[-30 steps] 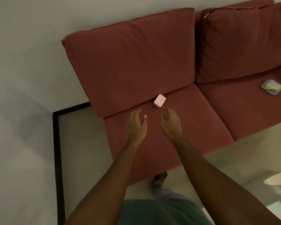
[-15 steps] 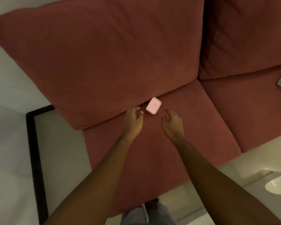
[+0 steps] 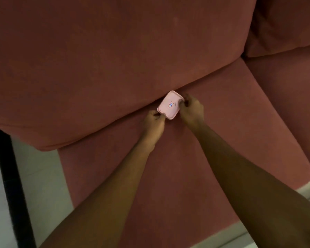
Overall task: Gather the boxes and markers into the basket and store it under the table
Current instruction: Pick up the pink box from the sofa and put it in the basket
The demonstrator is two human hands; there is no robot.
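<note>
Pink box [image 3: 170,105] lies on the sofa seat [image 3: 195,158], right against the back cushion [image 3: 97,59], and left hand [image 3: 154,124] and right hand [image 3: 191,110] have their fingers clamped on its opposite edges, probably to lift it level

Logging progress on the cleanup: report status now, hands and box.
Left hand and right hand both gripping small pink plastic box. Box at crease of red fabric sofa, seat against back cushion. Nothing blocking. Basket not in view.
</note>
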